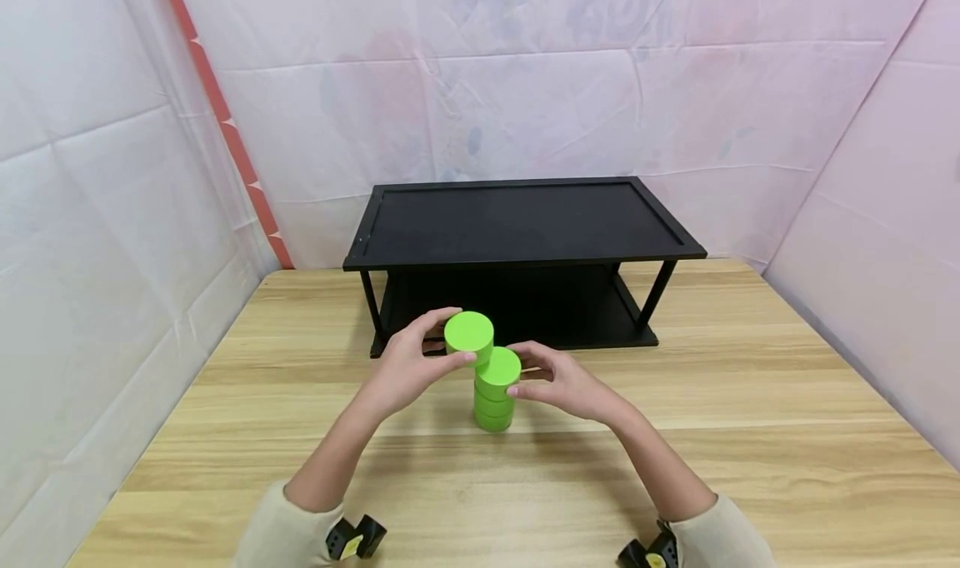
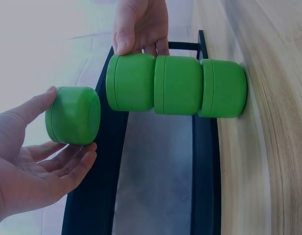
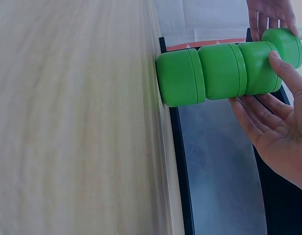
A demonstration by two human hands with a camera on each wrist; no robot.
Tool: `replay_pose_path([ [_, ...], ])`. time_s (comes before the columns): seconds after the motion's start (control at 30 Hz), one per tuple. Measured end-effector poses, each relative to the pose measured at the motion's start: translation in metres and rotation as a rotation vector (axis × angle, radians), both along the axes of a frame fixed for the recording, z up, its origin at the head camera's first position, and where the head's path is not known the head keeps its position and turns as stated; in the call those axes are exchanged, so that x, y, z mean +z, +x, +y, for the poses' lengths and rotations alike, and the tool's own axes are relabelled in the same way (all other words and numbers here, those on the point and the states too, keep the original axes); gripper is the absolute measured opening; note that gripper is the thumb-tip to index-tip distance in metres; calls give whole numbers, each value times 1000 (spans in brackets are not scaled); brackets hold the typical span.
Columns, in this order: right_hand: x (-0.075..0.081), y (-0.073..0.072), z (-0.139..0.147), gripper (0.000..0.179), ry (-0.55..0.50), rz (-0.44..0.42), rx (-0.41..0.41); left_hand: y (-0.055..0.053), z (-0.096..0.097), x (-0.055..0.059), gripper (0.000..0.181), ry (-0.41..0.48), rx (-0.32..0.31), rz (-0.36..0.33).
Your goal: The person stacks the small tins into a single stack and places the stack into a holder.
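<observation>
Three small green lidded jars stand in an upright stack on the table, with the bottom jar (image 1: 493, 421) on the wood. My left hand (image 1: 401, 368) holds a fourth green jar (image 2: 75, 116) between thumb and fingers, up and to the left of the stack. In the left wrist view a gap separates it from the top jar (image 2: 133, 82). From the right side, my right hand (image 1: 564, 382) grips that top jar, thumb (image 3: 284, 67) on one side and fingers on the other. The middle jar (image 3: 221, 71) sits slightly offset in the stack.
Behind the stack stands a black two-tier rack (image 1: 517, 222), its lower shelf (image 1: 525, 301) close to the table. White sheeting (image 1: 525, 110) hangs at the back and sides. The wooden table (image 1: 750, 418) spreads out around the stack.
</observation>
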State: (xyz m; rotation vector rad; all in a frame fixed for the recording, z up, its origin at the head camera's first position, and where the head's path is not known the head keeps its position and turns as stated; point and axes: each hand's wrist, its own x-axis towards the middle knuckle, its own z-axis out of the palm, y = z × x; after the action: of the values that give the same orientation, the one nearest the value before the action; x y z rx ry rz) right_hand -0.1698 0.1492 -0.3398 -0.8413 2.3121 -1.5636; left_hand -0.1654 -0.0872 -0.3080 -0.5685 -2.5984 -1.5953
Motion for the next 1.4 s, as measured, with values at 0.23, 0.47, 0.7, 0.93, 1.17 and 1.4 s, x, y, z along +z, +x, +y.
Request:
replay_pose_path([
  [0.23, 2, 1, -1, 47, 8, -7, -6, 0, 4, 0, 59, 21, -5, -30],
  [0.47, 2, 1, -1, 48, 24, -9, -11, 0, 9, 0, 59, 18, -16, -42],
  [0.7, 2, 1, -1, 49, 22, -17, -8, 0, 13, -3, 59, 26, -31, -47],
  [0.93, 2, 2, 0, 48, 29, -25, -12, 0, 17, -6, 59, 30, -47, -39],
  [1.17, -11, -5, 3, 46, 18, -35, -20, 1, 20, -7, 58, 40, -58, -46],
  [1.4, -25, -13, 6, 46, -7, 7, -10, 1, 24, -7, 58, 26, -63, -33],
])
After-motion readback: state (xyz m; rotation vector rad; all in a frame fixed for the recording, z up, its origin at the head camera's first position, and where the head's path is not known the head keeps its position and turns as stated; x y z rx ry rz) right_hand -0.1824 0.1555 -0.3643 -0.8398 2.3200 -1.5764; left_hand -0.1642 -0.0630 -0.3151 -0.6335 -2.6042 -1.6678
